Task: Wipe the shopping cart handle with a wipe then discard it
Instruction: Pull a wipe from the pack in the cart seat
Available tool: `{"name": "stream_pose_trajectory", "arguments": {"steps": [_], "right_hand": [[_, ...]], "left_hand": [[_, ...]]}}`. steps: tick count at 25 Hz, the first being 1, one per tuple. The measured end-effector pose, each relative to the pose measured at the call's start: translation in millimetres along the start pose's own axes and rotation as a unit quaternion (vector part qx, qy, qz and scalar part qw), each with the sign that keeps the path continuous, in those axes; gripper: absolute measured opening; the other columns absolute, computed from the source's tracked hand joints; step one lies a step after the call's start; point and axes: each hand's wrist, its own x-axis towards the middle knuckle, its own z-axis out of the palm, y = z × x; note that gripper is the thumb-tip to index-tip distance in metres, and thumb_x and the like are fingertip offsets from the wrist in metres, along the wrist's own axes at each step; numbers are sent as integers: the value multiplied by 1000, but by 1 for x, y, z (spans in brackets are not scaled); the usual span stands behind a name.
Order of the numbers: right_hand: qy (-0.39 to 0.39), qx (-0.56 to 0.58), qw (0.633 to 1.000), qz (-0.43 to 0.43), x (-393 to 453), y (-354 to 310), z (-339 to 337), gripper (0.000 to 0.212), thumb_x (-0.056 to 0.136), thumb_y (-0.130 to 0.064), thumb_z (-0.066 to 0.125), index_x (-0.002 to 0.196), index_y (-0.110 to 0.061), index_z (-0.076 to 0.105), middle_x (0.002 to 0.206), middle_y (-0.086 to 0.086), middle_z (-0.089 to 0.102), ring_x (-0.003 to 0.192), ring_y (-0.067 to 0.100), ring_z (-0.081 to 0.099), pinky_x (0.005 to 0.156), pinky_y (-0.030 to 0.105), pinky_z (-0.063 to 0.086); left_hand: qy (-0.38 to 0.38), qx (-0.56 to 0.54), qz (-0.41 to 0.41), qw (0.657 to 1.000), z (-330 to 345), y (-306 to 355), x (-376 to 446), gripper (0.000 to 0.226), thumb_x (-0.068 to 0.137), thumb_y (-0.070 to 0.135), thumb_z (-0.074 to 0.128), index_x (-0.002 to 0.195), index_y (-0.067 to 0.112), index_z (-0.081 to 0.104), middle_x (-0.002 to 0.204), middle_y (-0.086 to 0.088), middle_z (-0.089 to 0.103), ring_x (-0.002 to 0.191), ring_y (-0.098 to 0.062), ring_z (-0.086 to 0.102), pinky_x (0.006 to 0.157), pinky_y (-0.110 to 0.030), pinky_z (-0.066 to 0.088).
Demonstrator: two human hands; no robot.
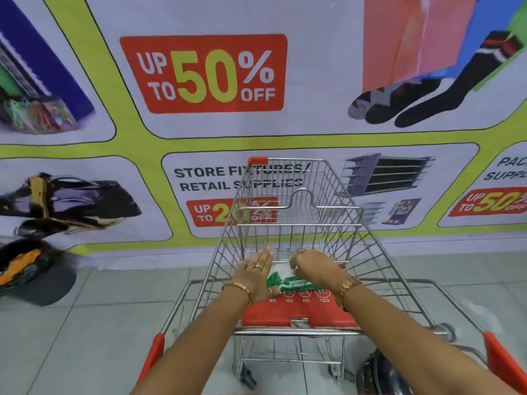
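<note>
Drawing a wipe (281, 270) from the green pack (296, 282) on the red seat flap (296, 312): left hand (255, 273) flat, fingers straight, steadies the pack; right hand (315, 266) pinches the wipe, judged light, limp, damp, so best held by a bunched corner.

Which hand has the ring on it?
The left hand, held flat beside the green plastic wipes packet, wears the silver ring; the right hand wears a gold wristwatch instead.

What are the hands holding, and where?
The right hand pinches the white wipe by its edge; the left hand lies flat against the left end of the green pack.
</note>
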Motion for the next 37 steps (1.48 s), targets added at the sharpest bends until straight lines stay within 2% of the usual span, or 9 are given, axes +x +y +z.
{"name": "stream_pose_trajectory", "arguments": {"steps": [5,12,16,18,20,21,26,31,37], "right_hand": [[-56,3,998,11,20,0,15,26,91,-20,54,109,-4,62,110,18,65,104,33,58,86,41,48],[-66,50,996,39,28,2,25,29,85,-23,62,112,-11,61,117,14,63,110,31,56,91,39,48],[-63,21,998,20,25,3,22,21,83,-18,62,103,-10,64,110,14,66,102,31,60,86,38,52],[-60,19,998,0,23,1,21,16,82,-9,55,92,-7,68,99,17,69,90,32,63,82,40,55],[-61,21,998,-15,21,2,21,21,81,-2,48,83,-6,68,88,21,66,78,31,60,77,40,55],[-61,27,998,-18,20,3,21,23,81,0,47,82,-8,68,86,20,66,78,31,59,77,39,55],[-46,64,997,9,18,11,25,26,83,3,48,98,-9,66,104,12,69,95,25,60,79,28,47],[-47,102,993,21,19,10,27,27,82,-1,53,105,-10,65,110,9,68,104,24,60,90,31,51],[-23,154,986,57,18,11,26,16,78,-4,60,88,-8,72,99,9,73,93,22,65,84,31,55]], "left_hand": [[-99,0,-11,995,1,-2,11,83,91,54,35,147,19,-15,157,1,-22,146,-17,-13,118,-46,-2],[-183,-16,-32,983,0,9,4,82,89,56,37,147,27,-14,158,6,-19,146,-17,-14,118,-54,-4],[-179,-35,-33,983,-1,13,1,86,89,54,41,147,24,-15,157,6,-20,146,-17,-13,118,-55,-3],[-176,-32,-30,983,0,16,1,89,88,55,42,147,23,-17,157,5,-23,146,-17,-14,118,-55,-3],[-180,-32,-32,983,1,18,0,91,87,55,43,146,23,-18,156,5,-25,146,-17,-15,118,-54,-3],[-183,-34,-34,982,2,19,0,91,87,55,44,146,23,-18,156,6,-25,146,-17,-15,118,-54,-3],[-199,-40,-36,979,5,19,0,89,86,52,47,147,28,-14,157,7,-22,146,-18,-14,118,-56,-1],[-208,-44,-38,976,7,19,1,93,84,50,52,147,28,-13,157,8,-21,146,-18,-12,118,-57,1],[-206,-47,-37,977,6,19,1,95,83,47,55,147,28,-13,158,7,-20,147,-19,-12,118,-57,3]]}}
